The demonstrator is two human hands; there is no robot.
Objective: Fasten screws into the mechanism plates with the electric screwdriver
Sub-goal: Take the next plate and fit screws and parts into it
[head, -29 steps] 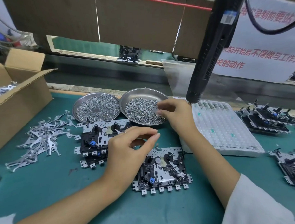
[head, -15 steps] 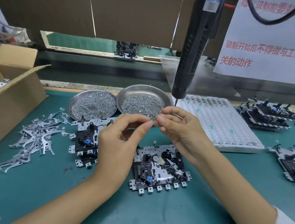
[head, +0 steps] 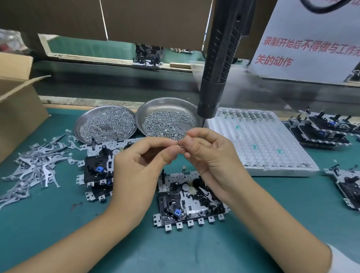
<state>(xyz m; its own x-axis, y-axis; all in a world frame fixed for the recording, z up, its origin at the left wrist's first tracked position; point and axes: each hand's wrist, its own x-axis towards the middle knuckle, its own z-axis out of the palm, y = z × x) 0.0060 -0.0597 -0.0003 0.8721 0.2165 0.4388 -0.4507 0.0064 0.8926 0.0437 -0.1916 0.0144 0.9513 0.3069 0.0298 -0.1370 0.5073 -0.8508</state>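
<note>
Left hand [head: 139, 167] & right hand [head: 209, 155] fingertip to fingertip, pinching tiny screw [head: 180, 144] betw. them, above mechanism plate [head: 188, 200] flat on green mat. Electric screwdriver [head: 219, 68] hanging unheld behind, tip near right screw dish [head: 168, 118].

One head-worn view, looking forward and down, close over the green mat [head: 55, 234]; beyond its far edge, cardboard panels [head: 149, 16] close off the view.
</note>
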